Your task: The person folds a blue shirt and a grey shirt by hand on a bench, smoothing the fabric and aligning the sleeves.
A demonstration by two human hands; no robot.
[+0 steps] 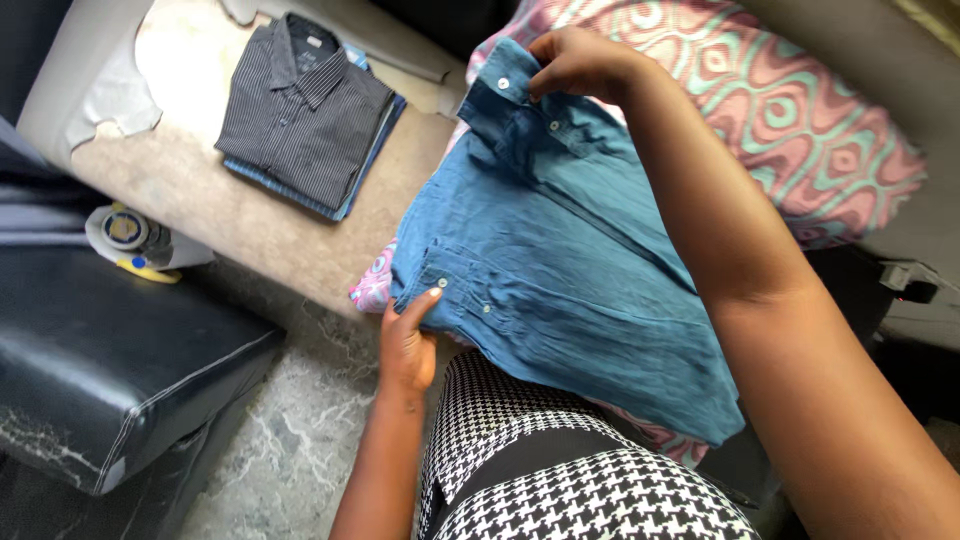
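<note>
Houndstooth garment (560, 490) lies nearest. Left hand (407, 345) pinches the blue denim shirt (560, 270) at its lower edge; right hand (580, 62) grips the collar. Shirt rests across a patterned cushion (800, 120). Folded striped shirt (300, 110) lies well apart.

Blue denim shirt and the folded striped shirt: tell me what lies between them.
In the head view, only bare worn beige cushion surface separates the blue denim shirt from the folded striped shirt. Nothing rests on that stretch.
</note>
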